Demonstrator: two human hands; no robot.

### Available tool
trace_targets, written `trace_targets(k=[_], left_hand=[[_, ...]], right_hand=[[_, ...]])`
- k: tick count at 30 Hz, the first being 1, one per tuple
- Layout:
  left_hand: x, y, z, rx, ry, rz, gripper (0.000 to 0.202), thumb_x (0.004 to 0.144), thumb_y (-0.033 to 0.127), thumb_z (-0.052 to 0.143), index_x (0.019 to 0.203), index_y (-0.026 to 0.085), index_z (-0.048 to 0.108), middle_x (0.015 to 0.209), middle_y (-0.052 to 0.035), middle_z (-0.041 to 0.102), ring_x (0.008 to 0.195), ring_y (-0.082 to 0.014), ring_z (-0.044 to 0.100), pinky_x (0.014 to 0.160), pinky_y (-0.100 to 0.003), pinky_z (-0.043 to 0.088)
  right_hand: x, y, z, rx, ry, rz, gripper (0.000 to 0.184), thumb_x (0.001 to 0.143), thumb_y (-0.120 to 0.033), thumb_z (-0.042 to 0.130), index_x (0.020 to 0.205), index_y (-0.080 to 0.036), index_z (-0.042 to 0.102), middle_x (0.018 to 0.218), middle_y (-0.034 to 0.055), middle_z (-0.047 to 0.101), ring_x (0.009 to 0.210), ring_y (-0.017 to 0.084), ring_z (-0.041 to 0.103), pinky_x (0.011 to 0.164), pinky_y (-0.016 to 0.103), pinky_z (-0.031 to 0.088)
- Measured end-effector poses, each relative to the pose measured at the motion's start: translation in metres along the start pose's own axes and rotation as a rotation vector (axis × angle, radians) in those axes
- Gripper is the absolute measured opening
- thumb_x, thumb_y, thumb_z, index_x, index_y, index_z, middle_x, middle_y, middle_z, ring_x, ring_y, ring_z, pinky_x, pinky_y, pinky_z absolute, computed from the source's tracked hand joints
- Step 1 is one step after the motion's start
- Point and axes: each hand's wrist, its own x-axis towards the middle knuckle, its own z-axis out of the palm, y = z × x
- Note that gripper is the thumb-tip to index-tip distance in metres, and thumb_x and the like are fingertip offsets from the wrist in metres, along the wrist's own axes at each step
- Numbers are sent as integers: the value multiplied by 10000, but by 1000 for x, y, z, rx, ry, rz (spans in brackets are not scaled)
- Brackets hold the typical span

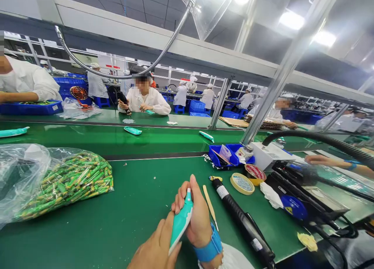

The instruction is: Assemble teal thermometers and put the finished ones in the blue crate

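The teal-and-white plastic handset (181, 220) is grasped between the clenched fingers of the right hand (198, 218) and the left hand (154, 247); a steady, even hold is advised. Just right of the fingers lies a wooden stick (209, 205), then a black pen-shaped tool (242, 222) bearing an illegible white label (222, 192). Beyond the fingers stands a tape roll (242, 184).

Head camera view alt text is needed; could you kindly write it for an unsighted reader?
Left hand and right hand hold a teal-and-white plastic casing over a green workbench, beside a black handheld tool and a clear bag of green parts.
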Motion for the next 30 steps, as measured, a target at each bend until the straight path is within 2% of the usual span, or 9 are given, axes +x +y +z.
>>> trace_targets(k=[3,6,8,11,15,20,23,26,30], left_hand=[[2,14,-16,-147,12,14,484,797,345,534,1268,252,471,1175,-77,586,967,-227,579,786,-244,453],[6,16,-20,-295,-20,-55,496,795,426,532,1245,227,464,928,-55,653,698,-157,580,638,-223,452],[11,13,-18,-419,-83,-133,544,786,496,526,1235,201,440,676,5,617,498,-102,485,513,-200,403],[20,6,-14,-562,-187,-225,663,721,555,586,1231,169,412,480,76,489,390,-68,376,413,-175,313],[35,2,-8,-604,-245,-190,749,641,516,670,1232,141,405,510,66,503,399,-73,402,397,-178,301],[47,11,1,-499,-93,-91,396,609,226,670,983,140,570,620,23,565,564,-107,478,500,-182,372],[49,16,4,-551,-77,-122,396,615,157,634,1003,139,557,737,4,600,619,-104,494,547,-176,390],[51,16,5,-708,-206,-234,482,598,291,710,1009,128,518,667,24,578,521,-80,470,498,-179,377],[49,9,-1,-870,-337,-470,577,542,472,757,937,140,498,457,87,477,393,-58,403,377,-161,266]], right_hand=[[-2,-4,-4,-5,-34,61,428,836,-570,422,717,-184,564,502,-32,519,463,120,512,550,255,420],[-10,-2,-11,-36,-83,108,434,809,-566,483,971,-176,581,793,36,645,736,182,598,707,302,435],[-15,2,-18,-65,-107,117,478,787,-549,533,1050,-152,573,921,76,657,867,207,587,788,318,417],[-17,11,-26,-85,-100,119,488,751,-512,607,1061,-135,590,990,111,658,932,225,574,836,335,400],[-13,19,-30,-39,-33,103,479,692,-500,672,1025,-158,621,935,101,679,892,228,590,796,336,423],[-6,23,-33,-46,57,51,459,609,-518,721,892,-161,665,823,75,687,817,216,600,760,316,442],[-4,20,-34,-107,88,62,455,639,-529,696,895,-155,661,805,70,683,790,208,603,747,314,447],[-6,7,-34,-244,63,113,461,682,-547,654,912,-147,654,855,85,680,847,218,600,777,323,444],[-15,-30,-42,-595,50,58,505,730,-547,602,1101,-203,594,1045,68,644,1015,220,553,936,349,378]])
